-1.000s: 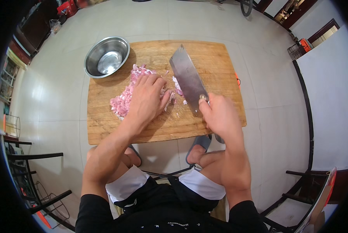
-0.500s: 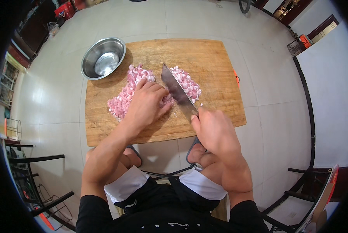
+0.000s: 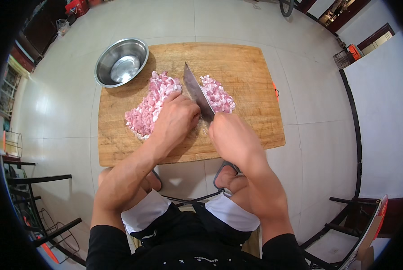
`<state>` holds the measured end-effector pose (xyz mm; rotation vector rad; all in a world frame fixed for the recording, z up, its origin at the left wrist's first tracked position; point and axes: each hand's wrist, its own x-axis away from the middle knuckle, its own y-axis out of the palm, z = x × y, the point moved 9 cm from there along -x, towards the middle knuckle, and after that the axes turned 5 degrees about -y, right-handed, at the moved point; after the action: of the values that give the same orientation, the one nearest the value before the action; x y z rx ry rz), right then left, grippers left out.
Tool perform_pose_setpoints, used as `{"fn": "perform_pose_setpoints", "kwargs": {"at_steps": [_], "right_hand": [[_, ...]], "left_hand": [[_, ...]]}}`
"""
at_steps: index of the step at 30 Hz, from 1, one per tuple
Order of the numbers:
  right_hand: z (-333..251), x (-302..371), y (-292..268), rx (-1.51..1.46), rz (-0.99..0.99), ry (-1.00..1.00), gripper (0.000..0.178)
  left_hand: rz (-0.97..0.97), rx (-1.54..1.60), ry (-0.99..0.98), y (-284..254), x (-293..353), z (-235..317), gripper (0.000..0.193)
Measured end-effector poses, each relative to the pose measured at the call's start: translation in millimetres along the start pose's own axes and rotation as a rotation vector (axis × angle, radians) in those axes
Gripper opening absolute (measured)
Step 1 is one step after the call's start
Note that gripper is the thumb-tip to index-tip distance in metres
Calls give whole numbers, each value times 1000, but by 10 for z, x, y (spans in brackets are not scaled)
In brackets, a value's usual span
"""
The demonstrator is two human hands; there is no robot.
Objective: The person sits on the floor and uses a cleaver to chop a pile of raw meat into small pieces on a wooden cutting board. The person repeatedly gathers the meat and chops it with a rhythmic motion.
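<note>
A wooden cutting board (image 3: 248, 67) lies in front of my knees. On its left half is a larger pile of diced raw meat (image 3: 144, 116), pink with white fat. A smaller pile of diced meat (image 3: 218, 96) lies to the right of a cleaver (image 3: 196, 87). My right hand (image 3: 235, 137) is closed round the cleaver's handle, which it hides. The blade points away from me and stands between the two piles. My left hand (image 3: 176, 117) presses on the meat left of the blade, fingers curled, knuckles close to the steel. Its fingertips and the meat under them are hidden.
A steel bowl (image 3: 101, 80) with nothing in it overlaps the board's far left corner. My slippered feet and knees are just below the near edge. Black metal frames (image 3: 44, 180) stand at the left, and a white panel (image 3: 383, 121) at the right.
My right hand has moved the cleaver a little forward and left. My left hand has curled its fingers in tighter and shifted slightly right. The view has shifted slightly.
</note>
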<state>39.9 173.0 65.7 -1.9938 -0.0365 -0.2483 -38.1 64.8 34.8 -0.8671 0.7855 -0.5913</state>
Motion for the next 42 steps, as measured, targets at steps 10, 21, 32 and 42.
{"fn": "perform_pose_setpoints", "kwargs": {"at_steps": [10, 21, 32, 42], "right_hand": [[646, -417, 58, -593, 24, 231, 29], [391, 71, -328, -262, 215, 82, 34], [-2, 511, -216, -169, 39, 0, 31], [-42, -4, -31, -54, -17, 94, 20]], "left_hand": [[60, -59, -29, -47, 84, 18, 23], [83, -36, -54, -238, 77, 19, 34], [54, -15, -18, -103, 46, 12, 17], [83, -26, 44, -54, 31, 25, 7]]}}
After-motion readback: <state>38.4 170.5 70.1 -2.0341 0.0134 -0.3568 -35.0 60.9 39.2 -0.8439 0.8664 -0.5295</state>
